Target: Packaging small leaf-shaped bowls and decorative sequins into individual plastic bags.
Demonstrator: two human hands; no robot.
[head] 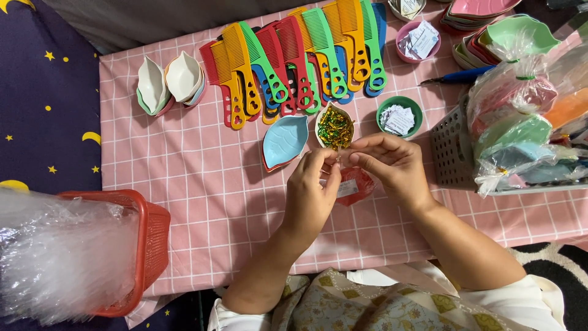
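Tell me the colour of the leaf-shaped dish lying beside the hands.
Light blue leaf-shaped dish, with a reddish one showing beneath its edge; seen in the head view.

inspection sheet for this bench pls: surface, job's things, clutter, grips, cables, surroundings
Surface: pink checked cloth on the table.
Job's things: both hands pinch a red packet at its top; dish of twist ties just beyond.
Clutter: combs, blue leaf dish, white dishes, two bowls of paper slips, bagged goods.
Grips: left hand and right hand, both closed on the packet.
Cables: nothing seen.
Surroundings: red basket, starry fabric.

Combs (294,61) lie behind the leaf dish (285,141) (basket (150,239) far left).
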